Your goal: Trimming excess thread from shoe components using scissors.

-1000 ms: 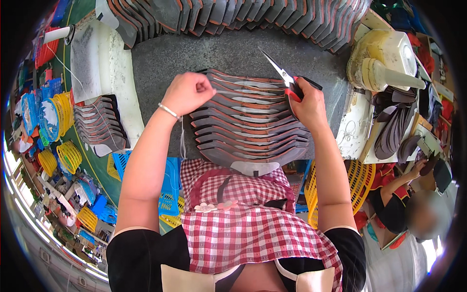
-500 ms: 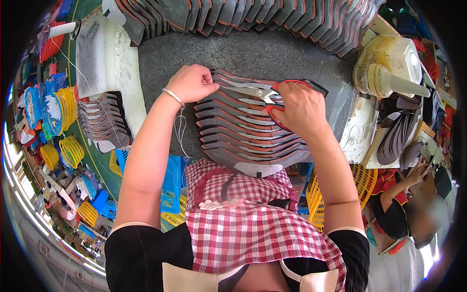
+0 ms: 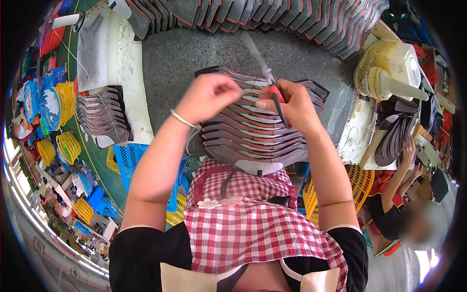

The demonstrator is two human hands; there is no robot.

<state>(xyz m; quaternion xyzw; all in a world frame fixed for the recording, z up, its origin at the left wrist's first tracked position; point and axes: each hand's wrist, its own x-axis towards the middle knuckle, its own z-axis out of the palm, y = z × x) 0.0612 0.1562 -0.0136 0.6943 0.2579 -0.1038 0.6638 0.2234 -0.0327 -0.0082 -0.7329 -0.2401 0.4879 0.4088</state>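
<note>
Hand pose: both forearms enter from lower edge and converge over the fanned stack of dark shoe pieces (image 3: 258, 131) at table centre. Left hand (image 3: 206, 97), silver bracelet (image 3: 182, 119) at wrist, is curled into a loose fist, knuckles up, fingertips pinched together at upper left part of stack; a thin pale thread appears to run from fingertips toward right hand, but what the pinch closes on cannot be told. Right hand (image 3: 292, 104) is clamped on small scissors (image 3: 267, 78) w/ red and black handles; blades point up and left, away from body, tilted above the stack's far edge. Hands are just beside each other, not touching.

Stack position: on grey table (image 3: 194, 53), directly in front of the checked apron (image 3: 243, 224), pieces overlapping like scales w/ reddish edges.

Hidden / unclear: stack's middle is covered by both hands; its near edge is cut by apron. Blade tips are blurred, so open or closed cannot be told. A second smaller stack (image 3: 102, 114) lies left beside a white block (image 3: 114, 53). A long row of similar pieces (image 3: 272, 12) is cut off at top. Another person's hand (image 3: 411, 146) at right reaches toward dark pieces there.
</note>
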